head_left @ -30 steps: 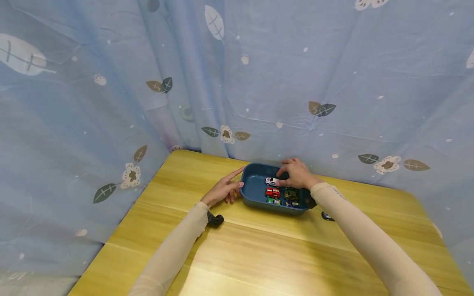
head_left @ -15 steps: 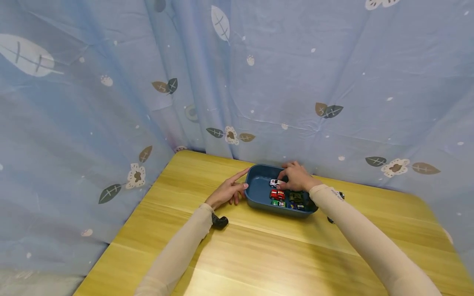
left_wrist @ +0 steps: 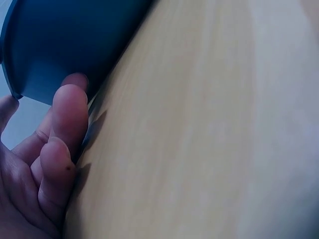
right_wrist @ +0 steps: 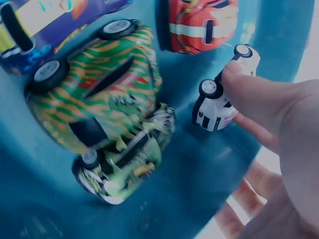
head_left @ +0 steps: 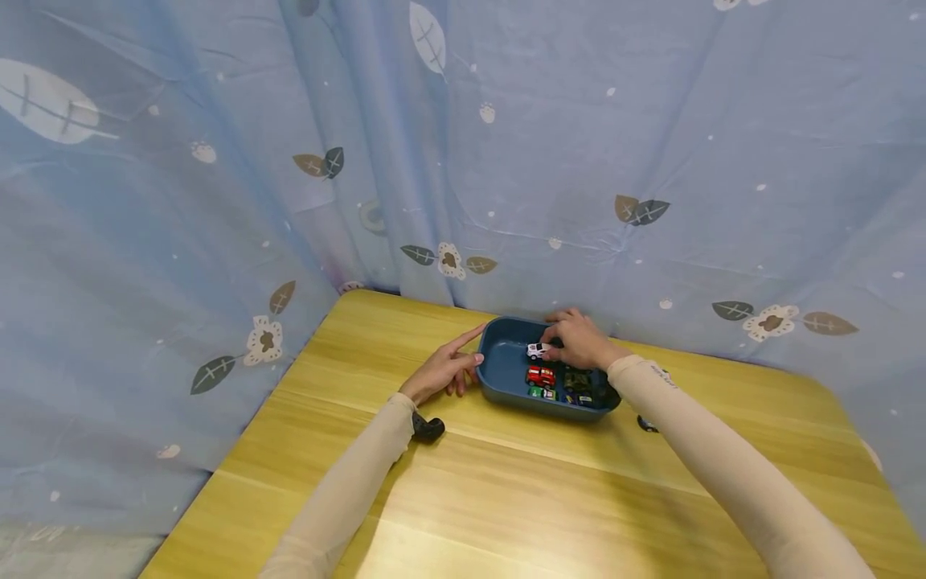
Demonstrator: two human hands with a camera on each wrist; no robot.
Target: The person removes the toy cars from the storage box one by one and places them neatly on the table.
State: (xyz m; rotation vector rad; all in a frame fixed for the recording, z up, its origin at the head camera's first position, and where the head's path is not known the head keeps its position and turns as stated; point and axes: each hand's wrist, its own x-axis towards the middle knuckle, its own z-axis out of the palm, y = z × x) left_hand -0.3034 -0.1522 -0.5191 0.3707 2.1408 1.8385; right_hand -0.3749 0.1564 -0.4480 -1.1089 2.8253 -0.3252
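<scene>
A blue tray (head_left: 506, 396) stands near the table's back edge with several toy cars in it. My left hand (head_left: 443, 371) touches its left end, index finger stretched along the back-left corner and thumb at the rim. In the left wrist view, the fingers (left_wrist: 70, 114) lie against or close to the outer wall. Inside the tray my right hand (head_left: 576, 341) pinches a white toy car (head_left: 535, 351) between thumb and fingers. A red toy car (head_left: 540, 376) sits in front of it. The right wrist view shows an orange-and-green striped car (right_wrist: 99, 94) and a green car (right_wrist: 127, 167).
A purple toy car (right_wrist: 70, 22) lies beside the striped one. Another small dark car (head_left: 646, 425) rests on the wooden table (head_left: 521, 490) right of the tray, partly behind the right sleeve. A patterned blue curtain (head_left: 550, 161) hangs behind the table.
The whole head view has shifted slightly. The right hand keeps its hold on the white toy car, which has turned or shifted slightly; the left hand stays at the tray.
</scene>
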